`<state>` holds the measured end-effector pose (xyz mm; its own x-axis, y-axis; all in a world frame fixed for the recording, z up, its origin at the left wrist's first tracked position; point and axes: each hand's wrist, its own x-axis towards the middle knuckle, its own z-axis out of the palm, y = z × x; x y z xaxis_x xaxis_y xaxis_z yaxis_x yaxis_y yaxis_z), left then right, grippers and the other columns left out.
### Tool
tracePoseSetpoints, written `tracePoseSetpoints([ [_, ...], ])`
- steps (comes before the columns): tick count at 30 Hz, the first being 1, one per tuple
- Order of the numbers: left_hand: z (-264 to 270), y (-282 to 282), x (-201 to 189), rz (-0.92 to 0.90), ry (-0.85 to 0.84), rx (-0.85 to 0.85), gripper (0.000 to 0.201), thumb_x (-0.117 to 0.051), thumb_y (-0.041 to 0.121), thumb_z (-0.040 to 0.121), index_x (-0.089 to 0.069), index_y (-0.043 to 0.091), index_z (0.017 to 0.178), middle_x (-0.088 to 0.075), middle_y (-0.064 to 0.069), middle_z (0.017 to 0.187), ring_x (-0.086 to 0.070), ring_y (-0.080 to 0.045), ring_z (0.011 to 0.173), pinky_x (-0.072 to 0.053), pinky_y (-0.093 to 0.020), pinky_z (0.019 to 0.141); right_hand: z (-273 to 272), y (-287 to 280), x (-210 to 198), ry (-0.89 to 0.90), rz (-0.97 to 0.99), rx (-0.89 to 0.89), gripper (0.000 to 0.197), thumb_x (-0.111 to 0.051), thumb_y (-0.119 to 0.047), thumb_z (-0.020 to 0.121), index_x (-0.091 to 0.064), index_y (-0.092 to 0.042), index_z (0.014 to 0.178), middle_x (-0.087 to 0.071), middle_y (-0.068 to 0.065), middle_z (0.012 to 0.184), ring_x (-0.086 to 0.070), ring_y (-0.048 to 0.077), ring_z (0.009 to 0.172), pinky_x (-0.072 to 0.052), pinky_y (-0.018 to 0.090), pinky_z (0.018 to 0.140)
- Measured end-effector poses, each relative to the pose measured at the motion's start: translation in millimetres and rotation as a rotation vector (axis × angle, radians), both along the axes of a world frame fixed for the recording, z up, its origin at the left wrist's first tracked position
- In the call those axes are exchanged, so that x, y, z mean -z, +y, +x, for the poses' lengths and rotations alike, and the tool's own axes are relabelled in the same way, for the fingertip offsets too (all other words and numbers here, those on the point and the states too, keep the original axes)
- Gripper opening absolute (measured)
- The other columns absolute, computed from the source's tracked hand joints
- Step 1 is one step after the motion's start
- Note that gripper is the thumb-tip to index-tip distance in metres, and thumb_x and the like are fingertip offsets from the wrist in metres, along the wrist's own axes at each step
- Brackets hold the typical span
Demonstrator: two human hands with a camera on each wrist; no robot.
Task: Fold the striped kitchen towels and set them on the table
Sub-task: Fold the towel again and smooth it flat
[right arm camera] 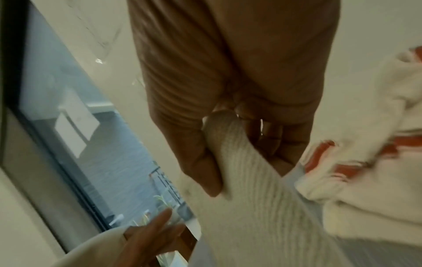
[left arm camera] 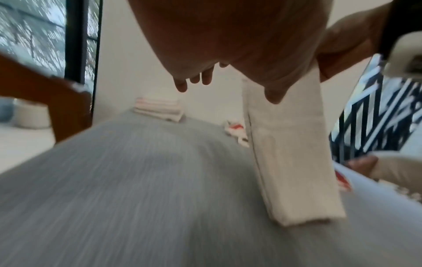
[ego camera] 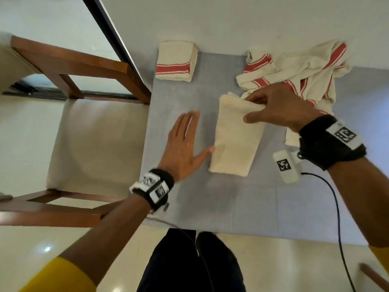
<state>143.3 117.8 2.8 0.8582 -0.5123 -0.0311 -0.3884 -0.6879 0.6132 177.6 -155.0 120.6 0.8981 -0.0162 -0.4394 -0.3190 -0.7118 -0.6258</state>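
Left grip [ego camera: 185, 142] flat, fingers spread — right grip [ego camera: 277, 106] pinched, thumb against curled fingers.

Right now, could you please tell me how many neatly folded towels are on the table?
2: the finished folded towel at the far left corner, and the part-folded towel mid-table, gripped by the right hand. The crumpled pile may hide more.
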Motion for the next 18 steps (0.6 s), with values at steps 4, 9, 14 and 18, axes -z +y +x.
tracePoseSetpoints([
  [4,58.3,-38.2,-96.4,-0.219,-0.166,0.017,0.111,-0.074,0.062,0.085,-0.018,0.002,0.161,-0.023,-0.015,0.169,-0.021,-0.026,0.156,-0.017,-0.040,0.130,-7.6,4.1,-68.1,-0.332,-0.013,-0.006,0.031,-0.084,-0.010,0.074,-0.074,-0.020,0.101,-0.072,-0.007,0.092,-0.068,0.005,0.084,-0.052,0.015,0.074],
  [9,59.4,-58.4,-150.9,-0.250,-0.429,0.186,0.077,-0.078,0.052,0.085,-0.054,0.011,0.145,-0.052,-0.009,0.153,-0.041,-0.027,0.147,-0.034,-0.046,0.121,-48.3,19.1,-89.1,-0.687,-0.152,-0.049,0.024,-0.076,-0.008,0.075,-0.063,-0.012,0.095,-0.063,0.003,0.091,-0.058,0.024,0.081,-0.047,0.041,0.071],
  [14,1.8,-45.4,-81.1,-0.134,-0.475,0.283,0.033,-0.080,0.021,0.079,-0.071,0.012,0.110,-0.067,-0.010,0.123,-0.059,-0.031,0.123,-0.042,-0.046,0.107,-104.4,37.0,-7.9,-0.650,-0.463,-0.159,0.032,-0.073,0.005,0.069,-0.056,-0.014,0.088,-0.053,0.006,0.087,-0.046,0.026,0.081,-0.032,0.036,0.067],
  [18,-60.4,-28.3,-5.8,-0.048,-0.236,0.423,0.029,-0.077,0.009,0.076,-0.067,0.011,0.103,-0.069,-0.010,0.113,-0.064,-0.031,0.105,-0.047,-0.043,0.097,-173.1,56.7,83.5,-0.396,-0.449,-0.245,0.042,-0.073,0.004,0.062,-0.054,-0.017,0.092,-0.056,0.005,0.089,-0.053,0.029,0.080,-0.027,0.033,0.067],
])
